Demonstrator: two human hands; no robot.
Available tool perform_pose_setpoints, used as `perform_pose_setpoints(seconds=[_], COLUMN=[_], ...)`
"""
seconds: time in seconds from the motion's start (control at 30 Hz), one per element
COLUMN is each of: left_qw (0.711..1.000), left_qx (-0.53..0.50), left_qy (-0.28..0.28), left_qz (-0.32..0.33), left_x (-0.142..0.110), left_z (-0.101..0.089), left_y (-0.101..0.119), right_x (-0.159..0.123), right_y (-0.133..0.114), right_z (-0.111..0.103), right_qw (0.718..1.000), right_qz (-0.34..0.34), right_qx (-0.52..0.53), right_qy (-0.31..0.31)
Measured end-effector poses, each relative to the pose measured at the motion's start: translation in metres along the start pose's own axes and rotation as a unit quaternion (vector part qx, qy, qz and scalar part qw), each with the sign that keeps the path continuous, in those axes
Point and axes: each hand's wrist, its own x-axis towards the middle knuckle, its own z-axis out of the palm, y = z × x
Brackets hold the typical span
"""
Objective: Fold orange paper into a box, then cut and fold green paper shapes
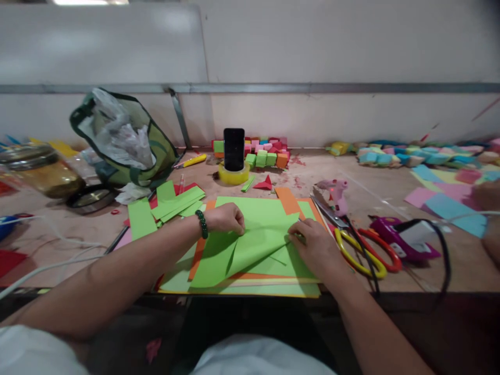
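Observation:
A sheet of bright green paper (258,247) curls up off a stack of coloured sheets at the table's front edge. My left hand (227,219), with a dark bead bracelet (202,224) on the wrist, is closed on the upper left part of this sheet, fingertips pinched. At its right end my right hand (312,242) pinches the corner between thumb and fingers. Orange paper (287,201) and pale sheets (175,284) show beneath. Just right of the right hand lie scissors (361,252) with yellow and red handles.
Cut green strips (178,204) lie left. Behind stand a phone (234,149) on a yellow tape roll (233,173) and folded paper blocks (269,156). A pink glue gun (339,197), a purple tool (402,239) and cables are right; a bag (156,148) and jar (42,169) left. Another person's hand (488,200) shows far right.

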Motion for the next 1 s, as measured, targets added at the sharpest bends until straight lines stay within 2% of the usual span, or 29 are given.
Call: perform_pose_setpoints(seconds=[0.13,0.2,0.27,0.33,0.4,0.43,0.47,0.53,0.7,0.83,1.0], left_qw=[0.998,0.994,0.981,0.940,0.877,0.852,0.843,0.842,0.844,0.862,0.882], left_qx=[0.058,0.092,0.142,0.236,0.334,0.365,0.379,0.389,0.436,0.439,0.422], left_qy=[0.003,0.029,0.063,0.055,0.000,-0.031,-0.055,-0.079,-0.081,-0.046,0.029], left_qz=[0.034,0.057,0.120,0.238,0.346,0.374,0.379,0.365,0.301,0.250,0.206], left_x=[-0.002,-0.006,-0.011,-0.014,-0.016,-0.016,-0.016,-0.014,-0.010,-0.022,-0.056], left_z=[0.001,0.001,0.003,0.006,0.009,0.010,0.012,0.014,0.028,0.047,0.072], left_y=[0.000,0.003,0.008,0.014,0.022,0.026,0.030,0.040,0.067,0.079,0.079], right_x=[-0.001,0.000,0.001,0.002,0.003,0.003,0.004,0.004,0.004,0.004,0.005], right_y=[0.002,0.004,0.006,0.009,0.011,0.011,0.011,0.011,0.005,0.004,0.005], right_z=[0.001,0.001,0.002,0.002,0.003,0.003,0.003,0.003,-0.001,-0.002,-0.001], right_qw=[1.000,1.000,0.999,0.999,0.999,0.998,0.998,0.998,0.998,0.997,0.997], right_qz=[-0.025,-0.014,-0.003,0.003,0.007,0.009,0.010,0.012,0.025,0.029,0.036], right_qx=[-0.001,0.003,0.006,0.012,0.015,0.015,0.014,0.011,-0.004,-0.011,-0.011], right_qy=[-0.019,-0.028,-0.037,-0.047,-0.052,-0.053,-0.054,-0.056,-0.063,-0.067,-0.070])
